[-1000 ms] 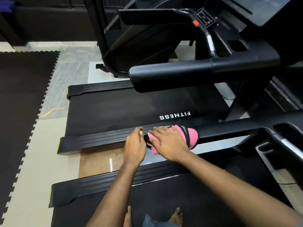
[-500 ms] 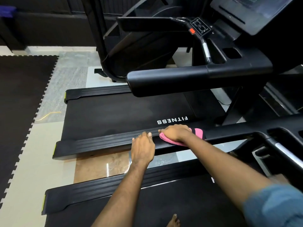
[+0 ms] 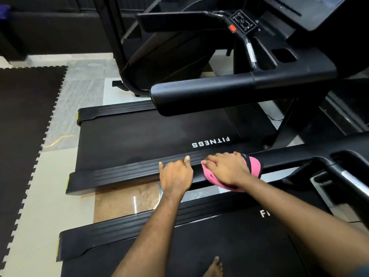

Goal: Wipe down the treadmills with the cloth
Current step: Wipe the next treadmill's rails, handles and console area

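A pink and black cloth [image 3: 254, 166] lies on the near side rail [image 3: 127, 173] of the far treadmill [image 3: 139, 136], whose black belt reads FITNESS. My right hand [image 3: 225, 168] presses flat on the cloth with fingers spread. Just left of it, my left hand [image 3: 175, 172] rests on the same rail, fingers straight and pointing at the belt. I stand on a second treadmill [image 3: 199, 246] in the foreground, with one bare foot [image 3: 214, 266] showing at the bottom.
The far treadmill's padded handrail [image 3: 199, 94] and console [image 3: 289, 21] overhang the belt at upper right. The near treadmill's handrail [image 3: 339, 172] sits at right. Tiled floor [image 3: 123, 200] shows between the two decks. A black foam mat [image 3: 24, 126] covers the left.
My right hand has slid the cloth along the rail, first away to the right, then back toward me, with more pink showing now. My left hand stays on the rail.
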`<state>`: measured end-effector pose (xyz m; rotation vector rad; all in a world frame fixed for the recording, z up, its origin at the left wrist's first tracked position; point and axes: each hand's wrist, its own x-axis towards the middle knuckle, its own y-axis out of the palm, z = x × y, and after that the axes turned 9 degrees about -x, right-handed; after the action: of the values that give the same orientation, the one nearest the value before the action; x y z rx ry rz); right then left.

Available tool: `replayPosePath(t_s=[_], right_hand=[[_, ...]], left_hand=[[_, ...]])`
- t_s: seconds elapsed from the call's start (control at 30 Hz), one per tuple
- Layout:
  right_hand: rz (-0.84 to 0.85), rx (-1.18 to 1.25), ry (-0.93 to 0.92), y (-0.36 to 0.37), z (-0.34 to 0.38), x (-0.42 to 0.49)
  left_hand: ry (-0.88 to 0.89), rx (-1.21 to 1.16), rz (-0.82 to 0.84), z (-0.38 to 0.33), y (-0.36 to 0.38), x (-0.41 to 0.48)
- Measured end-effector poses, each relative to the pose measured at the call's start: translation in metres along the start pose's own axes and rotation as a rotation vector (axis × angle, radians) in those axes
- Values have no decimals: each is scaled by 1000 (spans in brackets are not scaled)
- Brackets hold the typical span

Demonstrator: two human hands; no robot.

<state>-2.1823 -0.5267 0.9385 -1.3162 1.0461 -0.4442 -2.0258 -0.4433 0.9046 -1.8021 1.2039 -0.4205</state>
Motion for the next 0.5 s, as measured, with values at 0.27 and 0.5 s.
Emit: replayPosePath(t_s=[0.27, 0.5], right_hand=[[25, 35, 32, -2, -2, 20], [-313, 69, 54, 32, -80, -31]], left_hand=[[-6, -1, 9, 1, 1, 1], [20, -5, 31, -1, -5, -1]])
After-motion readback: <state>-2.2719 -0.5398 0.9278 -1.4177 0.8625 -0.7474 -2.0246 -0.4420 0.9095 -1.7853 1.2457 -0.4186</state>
